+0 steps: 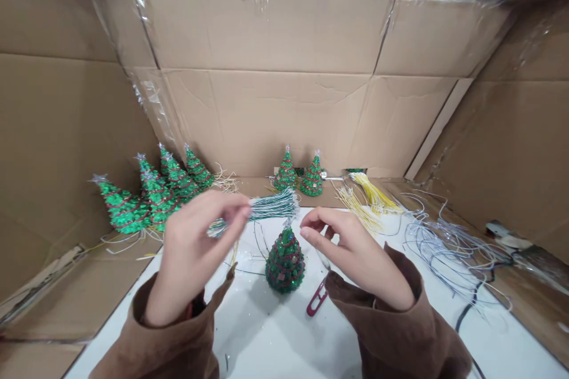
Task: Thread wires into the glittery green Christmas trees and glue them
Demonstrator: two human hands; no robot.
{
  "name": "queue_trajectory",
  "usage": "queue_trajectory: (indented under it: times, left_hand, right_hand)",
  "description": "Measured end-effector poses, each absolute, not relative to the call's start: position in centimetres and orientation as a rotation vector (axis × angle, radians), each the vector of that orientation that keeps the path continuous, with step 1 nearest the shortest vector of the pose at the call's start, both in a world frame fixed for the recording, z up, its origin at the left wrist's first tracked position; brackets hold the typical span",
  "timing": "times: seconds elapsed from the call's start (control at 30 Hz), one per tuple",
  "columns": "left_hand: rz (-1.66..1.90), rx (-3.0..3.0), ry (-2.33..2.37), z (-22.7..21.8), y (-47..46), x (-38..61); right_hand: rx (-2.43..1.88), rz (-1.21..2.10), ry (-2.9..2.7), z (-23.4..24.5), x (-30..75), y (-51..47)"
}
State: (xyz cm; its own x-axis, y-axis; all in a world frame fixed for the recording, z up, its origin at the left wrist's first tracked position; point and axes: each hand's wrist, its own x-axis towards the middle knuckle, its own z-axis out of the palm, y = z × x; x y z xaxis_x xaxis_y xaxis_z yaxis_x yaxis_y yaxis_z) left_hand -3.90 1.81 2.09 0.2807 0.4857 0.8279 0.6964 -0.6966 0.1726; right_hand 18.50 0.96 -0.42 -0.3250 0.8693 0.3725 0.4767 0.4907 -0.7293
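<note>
The left hand (189, 254) pinches a bundle of thin wires (267, 207) near one end, at about 10 o'clock of the small sequinned tree (285, 260) standing on the white surface (267, 331). The wires look light and floppy, best gripped mid-bundle. The right hand (355, 254), at 3 o'clock, is half-curled and empty.

red snips (316, 302) half hidden, sleeves (400, 331) cropped

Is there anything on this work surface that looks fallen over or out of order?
Yes. The green trees at the left lean over against one another, while the two at the back stand upright. Loose grey wires sprawl tangled at the right.
</note>
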Motion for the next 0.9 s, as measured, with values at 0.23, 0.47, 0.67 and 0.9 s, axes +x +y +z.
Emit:
queue_trajectory:
  times: [0.23, 0.47, 0.67, 0.9]
  left_hand:
    - [-1.241, -2.565, -0.695, 0.8, 0.4, -0.8]
    - [-1.238, -2.568, -0.707, 0.7, 0.4, -0.7]
    - [-1.145, -2.763, -0.814, 0.5, 0.2, -0.6]
    - [-1.144, -2.806, -0.681, 0.2, 1.2, -0.3]
  right_hand:
    - [-0.795, 0.927, -1.797, -0.2, 17.1, -0.9]
    - [-0.748, 1.113, -1.653, -0.4, 17.2, -1.2]
    - [-0.772, 0.828, -1.791, -0.3, 16.9, -1.0]
    - [-0.734, 0.952, -1.71, -0.8, 16.5, -0.2]
